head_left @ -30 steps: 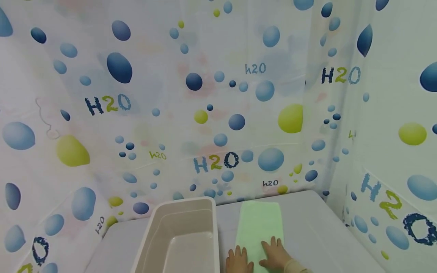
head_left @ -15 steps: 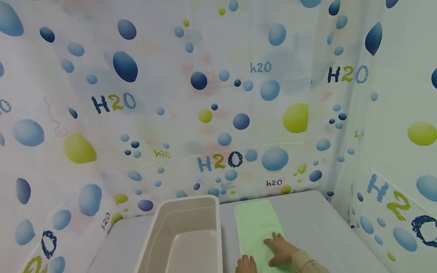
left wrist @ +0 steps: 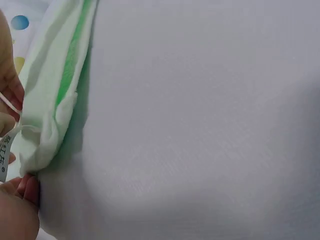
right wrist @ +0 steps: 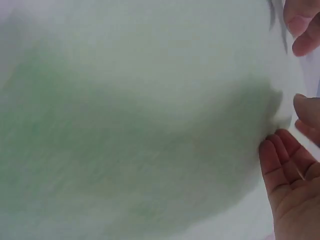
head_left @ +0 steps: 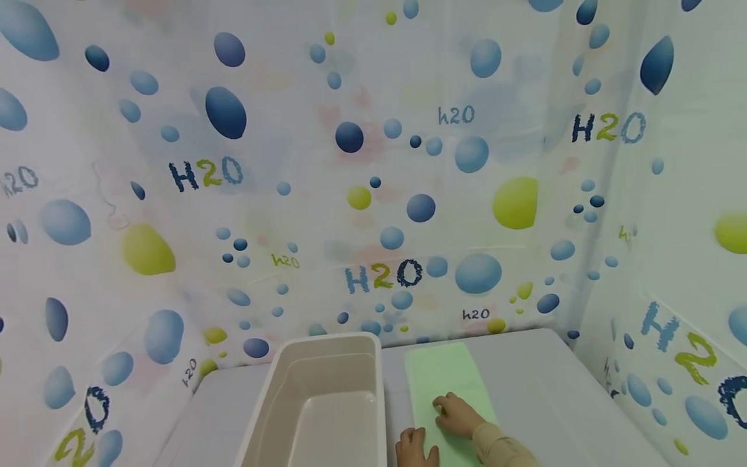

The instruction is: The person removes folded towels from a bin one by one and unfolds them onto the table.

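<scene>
A pale green folded towel (head_left: pixel 440 370) lies lengthwise on the grey table, just right of the tub. At its left edge is my left hand (head_left: pixel 414 447). In the left wrist view its fingers (left wrist: pixel 29 189) bend at the towel's bunched edge, beside a printed tag (left wrist: pixel 6 152) on a white loop. My right hand (head_left: pixel 461 416) bends over the towel a little farther away. The right wrist view has its fingertips (right wrist: pixel 274 142) at the fabric's edge, the thumb (right wrist: pixel 306 107) just above them. Parts of the other hand show in both wrist views.
A beige plastic tub (head_left: pixel 382 383) with an open top stands left of the towel. The grey table (head_left: pixel 537 383) extends to the right. A patterned curtain (head_left: pixel 309 214) with blue and green drops surrounds the table.
My right hand shifts left across the towel, and its fingers go from spread to more bent. My left hand dips, then comes back into view at the towel's left edge. The view turns slightly left.
</scene>
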A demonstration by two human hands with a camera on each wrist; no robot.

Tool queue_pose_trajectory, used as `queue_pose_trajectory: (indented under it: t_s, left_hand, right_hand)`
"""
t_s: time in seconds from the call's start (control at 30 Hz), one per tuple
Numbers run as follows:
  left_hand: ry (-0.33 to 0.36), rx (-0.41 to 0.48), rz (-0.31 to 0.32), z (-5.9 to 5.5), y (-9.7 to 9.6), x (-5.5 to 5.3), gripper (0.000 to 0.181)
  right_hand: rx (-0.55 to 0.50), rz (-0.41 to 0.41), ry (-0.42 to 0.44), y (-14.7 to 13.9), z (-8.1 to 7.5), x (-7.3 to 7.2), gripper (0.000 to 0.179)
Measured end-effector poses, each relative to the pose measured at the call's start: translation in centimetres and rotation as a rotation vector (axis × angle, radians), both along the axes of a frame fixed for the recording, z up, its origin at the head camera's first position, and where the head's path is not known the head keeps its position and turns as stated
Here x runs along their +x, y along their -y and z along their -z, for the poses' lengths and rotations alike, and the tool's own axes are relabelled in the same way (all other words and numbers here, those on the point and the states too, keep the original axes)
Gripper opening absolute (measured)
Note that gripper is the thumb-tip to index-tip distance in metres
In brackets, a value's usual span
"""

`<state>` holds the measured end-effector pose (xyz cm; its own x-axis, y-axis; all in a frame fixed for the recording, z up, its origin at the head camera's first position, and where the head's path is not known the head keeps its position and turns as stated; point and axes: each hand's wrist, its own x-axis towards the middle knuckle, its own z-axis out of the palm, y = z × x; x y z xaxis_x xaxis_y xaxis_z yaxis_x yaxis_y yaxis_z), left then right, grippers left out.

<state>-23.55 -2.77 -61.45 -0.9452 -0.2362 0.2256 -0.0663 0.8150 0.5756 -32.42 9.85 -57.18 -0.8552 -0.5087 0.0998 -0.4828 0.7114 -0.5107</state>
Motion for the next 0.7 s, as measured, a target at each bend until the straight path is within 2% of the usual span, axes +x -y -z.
queue_pose_trajectory:
  t_s: [0.1,0.23,0.37,0.43,0.53,0.6,0.7]
  left_hand:
    - [0.056,0.096,0.075,-0.4,0.1,-0.2,0.032]
    - [0.078,0.169,0.154,-0.5,0.2,-0.6,0.034]
    - [0.053,0.163,0.221,-0.2,0.4,-0.6,0.037]
    - [0.034,0.162,0.255,-0.1,0.4,-0.5,0.038]
    - [0.022,0.203,0.301,-0.1,0.5,-0.5,0.034]
    - [0.004,0.257,0.312,-0.2,0.6,-0.6,0.028]
    - [-0.055,0.292,0.254,-0.4,0.7,-1.2,0.022]
  right_hand:
    - [0.025,-0.053,-0.001,0.6,-0.1,-0.2,0.031]
    - [0.099,-0.089,0.032,1.1,-0.7,-0.5,0.033]
    - [0.176,-0.098,0.109,1.4,-1.1,-0.6,0.031]
    - [0.203,-0.11,0.099,1.4,-1.1,-0.7,0.028]
    - [0.18,-0.109,0.055,1.5,-0.9,-0.7,0.026]
    - [0.133,-0.094,0.038,1.6,-0.6,-0.8,0.023]
    - [0.054,-0.063,0.041,1.6,0.2,-1.1,0.014]
